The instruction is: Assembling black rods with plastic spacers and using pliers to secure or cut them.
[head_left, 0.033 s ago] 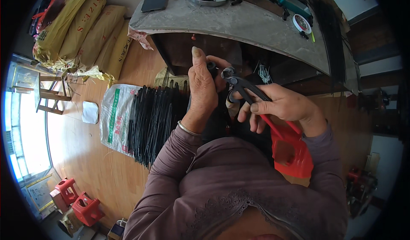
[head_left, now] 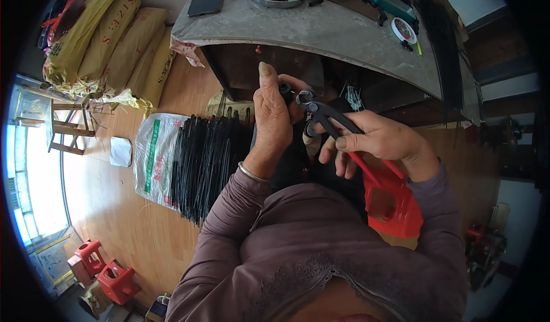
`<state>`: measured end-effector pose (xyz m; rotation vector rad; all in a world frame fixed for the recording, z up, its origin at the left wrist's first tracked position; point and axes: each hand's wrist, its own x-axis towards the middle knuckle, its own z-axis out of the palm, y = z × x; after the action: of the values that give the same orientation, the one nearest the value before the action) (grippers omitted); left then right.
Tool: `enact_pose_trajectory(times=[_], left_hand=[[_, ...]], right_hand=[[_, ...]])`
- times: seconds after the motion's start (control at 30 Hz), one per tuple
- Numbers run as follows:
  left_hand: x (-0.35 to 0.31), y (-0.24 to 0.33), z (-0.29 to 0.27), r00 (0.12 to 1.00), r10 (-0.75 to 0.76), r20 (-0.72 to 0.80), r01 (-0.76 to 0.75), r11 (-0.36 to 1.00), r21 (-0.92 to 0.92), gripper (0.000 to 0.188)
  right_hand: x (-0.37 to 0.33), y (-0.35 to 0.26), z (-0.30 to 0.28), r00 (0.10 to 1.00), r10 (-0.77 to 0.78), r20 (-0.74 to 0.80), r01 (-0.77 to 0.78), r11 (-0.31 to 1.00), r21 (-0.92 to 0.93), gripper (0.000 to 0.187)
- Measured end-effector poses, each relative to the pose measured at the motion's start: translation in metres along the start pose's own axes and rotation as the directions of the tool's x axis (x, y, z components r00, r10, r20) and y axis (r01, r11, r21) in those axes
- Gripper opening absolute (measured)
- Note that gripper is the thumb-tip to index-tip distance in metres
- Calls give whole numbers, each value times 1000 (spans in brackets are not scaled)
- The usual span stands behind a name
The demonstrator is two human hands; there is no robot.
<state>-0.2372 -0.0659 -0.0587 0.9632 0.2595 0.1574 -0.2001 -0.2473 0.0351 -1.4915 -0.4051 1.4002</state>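
In the centre of the frame, the left hand (head_left: 271, 116), thumb pointing up, has its fingers curled around a small black part (head_left: 285, 88). Just right of it, the right hand (head_left: 381, 136) is closed around the pincers (head_left: 325, 115), their dark head next to the left fingertips and their red handles running toward the lower right. At the upper centre, a metal bowl (head_left: 279, 3) of black pieces sits on the table (head_left: 332, 27). Left of centre, black rods (head_left: 203, 164) lie on a white sack (head_left: 150, 159).
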Motion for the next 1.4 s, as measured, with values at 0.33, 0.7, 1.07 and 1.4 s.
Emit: enact_pose_trajectory(times=[0.33,0.7,1.07,1.4], left_hand=[[-3,0,14,997,-34,62,25,989,146,77],[-2,4,22,998,-55,-17,56,993,107,69],[3,-2,19,995,-59,81,47,988,145,71],[39,39,-9,945,317,77,-326,923,204,60]], right_hand=[[-7,-14,1,963,251,-101,-256,966,-32,28],[-5,-18,-3,968,78,-238,-185,863,-470,21],[-15,-44,-3,911,286,-296,-400,781,-479,20],[54,4,-65,806,-525,-273,-96,339,-936,28]])
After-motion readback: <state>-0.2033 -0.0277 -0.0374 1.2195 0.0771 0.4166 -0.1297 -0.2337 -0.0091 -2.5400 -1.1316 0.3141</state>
